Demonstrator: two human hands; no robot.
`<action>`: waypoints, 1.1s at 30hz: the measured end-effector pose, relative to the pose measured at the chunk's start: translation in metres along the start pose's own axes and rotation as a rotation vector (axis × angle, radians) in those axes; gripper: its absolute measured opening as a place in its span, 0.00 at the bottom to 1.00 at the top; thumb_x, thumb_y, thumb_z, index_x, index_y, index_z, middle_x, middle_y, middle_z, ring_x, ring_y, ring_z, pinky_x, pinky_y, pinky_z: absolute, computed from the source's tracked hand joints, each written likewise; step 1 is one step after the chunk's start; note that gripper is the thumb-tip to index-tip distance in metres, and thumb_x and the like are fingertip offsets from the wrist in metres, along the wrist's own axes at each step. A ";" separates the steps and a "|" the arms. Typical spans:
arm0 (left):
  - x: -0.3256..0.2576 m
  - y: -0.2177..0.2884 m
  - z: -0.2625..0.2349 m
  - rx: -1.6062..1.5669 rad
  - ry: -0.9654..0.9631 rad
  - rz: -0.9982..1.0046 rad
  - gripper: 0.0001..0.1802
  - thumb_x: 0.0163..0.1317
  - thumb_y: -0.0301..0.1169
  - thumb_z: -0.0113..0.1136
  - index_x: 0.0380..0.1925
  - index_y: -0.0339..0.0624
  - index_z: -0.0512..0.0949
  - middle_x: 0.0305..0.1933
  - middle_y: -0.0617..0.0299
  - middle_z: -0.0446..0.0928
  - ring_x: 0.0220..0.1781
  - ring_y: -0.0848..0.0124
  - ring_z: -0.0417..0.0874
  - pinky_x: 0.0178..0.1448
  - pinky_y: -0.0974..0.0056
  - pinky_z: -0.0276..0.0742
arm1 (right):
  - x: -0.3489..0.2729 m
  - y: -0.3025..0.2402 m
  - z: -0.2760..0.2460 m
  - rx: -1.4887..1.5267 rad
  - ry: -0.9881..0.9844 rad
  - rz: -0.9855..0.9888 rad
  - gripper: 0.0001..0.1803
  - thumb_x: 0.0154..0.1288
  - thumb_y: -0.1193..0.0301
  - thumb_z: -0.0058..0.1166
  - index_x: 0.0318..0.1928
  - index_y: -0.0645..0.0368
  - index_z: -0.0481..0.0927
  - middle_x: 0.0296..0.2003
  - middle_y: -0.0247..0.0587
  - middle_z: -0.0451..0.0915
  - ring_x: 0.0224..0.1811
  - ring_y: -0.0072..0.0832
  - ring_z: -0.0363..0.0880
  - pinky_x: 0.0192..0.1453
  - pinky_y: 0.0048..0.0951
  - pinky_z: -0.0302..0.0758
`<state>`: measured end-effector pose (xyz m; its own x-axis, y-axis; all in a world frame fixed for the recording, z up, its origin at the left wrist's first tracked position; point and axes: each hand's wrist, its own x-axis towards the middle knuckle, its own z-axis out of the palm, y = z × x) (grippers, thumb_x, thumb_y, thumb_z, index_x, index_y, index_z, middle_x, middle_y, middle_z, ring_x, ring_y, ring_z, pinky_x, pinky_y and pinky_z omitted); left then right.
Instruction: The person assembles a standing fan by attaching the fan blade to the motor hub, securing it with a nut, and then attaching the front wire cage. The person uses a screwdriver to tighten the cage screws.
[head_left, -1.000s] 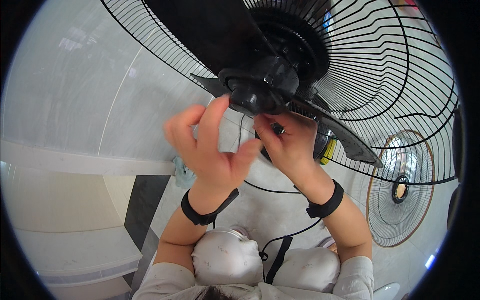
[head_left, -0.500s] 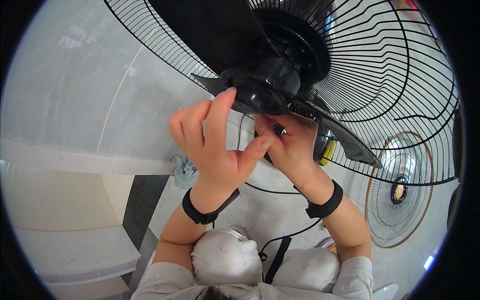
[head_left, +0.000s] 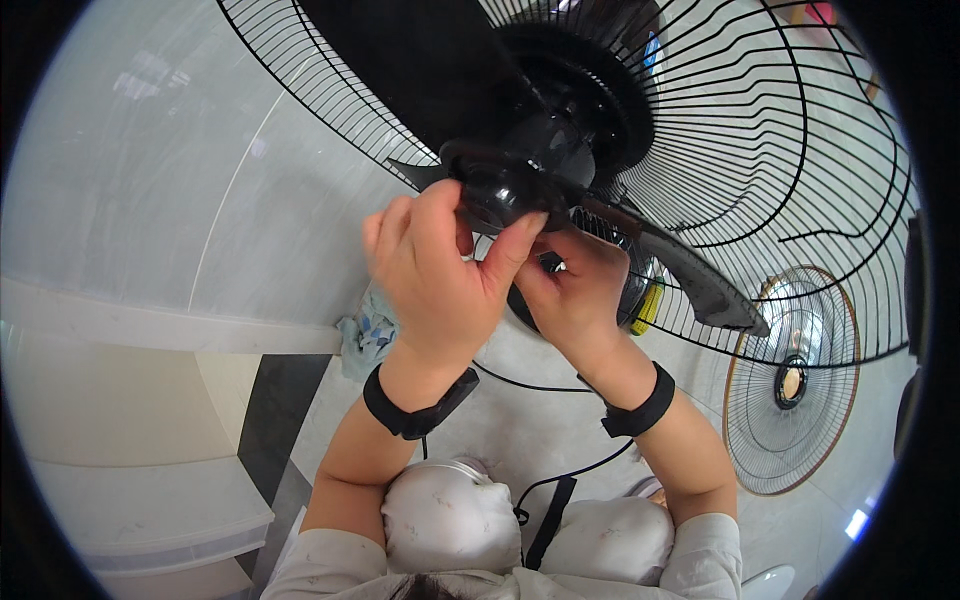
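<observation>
In front of me stands a black electric fan with its front uncovered. Its dark blades (head_left: 400,70) spread from a central hub, and a glossy black round knob (head_left: 500,190) sits at the hub's front. My left hand (head_left: 435,265) grips the knob, thumb on its lower edge and fingers at its left side. Just below and to the right, my right hand (head_left: 585,290) has its fingers curled against the knob's underside; its fingertips are partly hidden. Behind the blades is the wire rear grille (head_left: 760,130). One blade (head_left: 690,275) reaches past my right hand.
A round wire front grille (head_left: 825,430) with a brownish rim stands at the right. A bluish cloth (head_left: 365,340) lies beside the white drawer unit (head_left: 150,490) on the left. A black cord (head_left: 530,384) crosses the grey floor. Something yellow (head_left: 648,305) shows behind my right hand.
My left hand has moved up and right, and its spread fingers and thumb have closed round the knob. My right hand stays close beneath the knob.
</observation>
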<state>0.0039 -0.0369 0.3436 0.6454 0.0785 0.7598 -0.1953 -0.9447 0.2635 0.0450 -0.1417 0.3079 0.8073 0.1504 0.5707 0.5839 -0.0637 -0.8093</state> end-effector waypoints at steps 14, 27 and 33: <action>0.014 0.011 0.003 -0.149 0.091 -0.271 0.14 0.58 0.29 0.57 0.41 0.35 0.68 0.29 0.56 0.71 0.25 0.69 0.71 0.30 0.67 0.69 | -0.011 0.007 0.014 0.028 0.002 -0.042 0.07 0.45 0.73 0.60 0.23 0.59 0.75 0.14 0.38 0.72 0.16 0.34 0.72 0.20 0.29 0.68; 0.012 0.005 0.005 -0.285 0.108 0.123 0.25 0.47 0.29 0.66 0.43 0.31 0.68 0.33 0.56 0.72 0.25 0.66 0.68 0.26 0.67 0.67 | -0.037 -0.002 -0.024 -0.126 0.128 -0.385 0.15 0.40 0.78 0.65 0.32 0.60 0.77 0.21 0.34 0.69 0.20 0.28 0.68 0.23 0.27 0.65; 0.014 -0.001 0.005 -0.097 0.163 0.362 0.26 0.42 0.28 0.68 0.43 0.38 0.68 0.32 0.58 0.70 0.26 0.65 0.68 0.24 0.68 0.66 | -0.015 -0.020 -0.061 -0.618 0.369 -0.454 0.26 0.40 0.76 0.67 0.44 0.57 0.73 0.38 0.40 0.63 0.32 0.28 0.63 0.33 0.25 0.61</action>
<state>0.0169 -0.0370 0.3506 0.3979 -0.1967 0.8961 -0.4621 -0.8868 0.0106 0.0268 -0.2025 0.3239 0.3969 -0.0324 0.9173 0.7129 -0.6187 -0.3303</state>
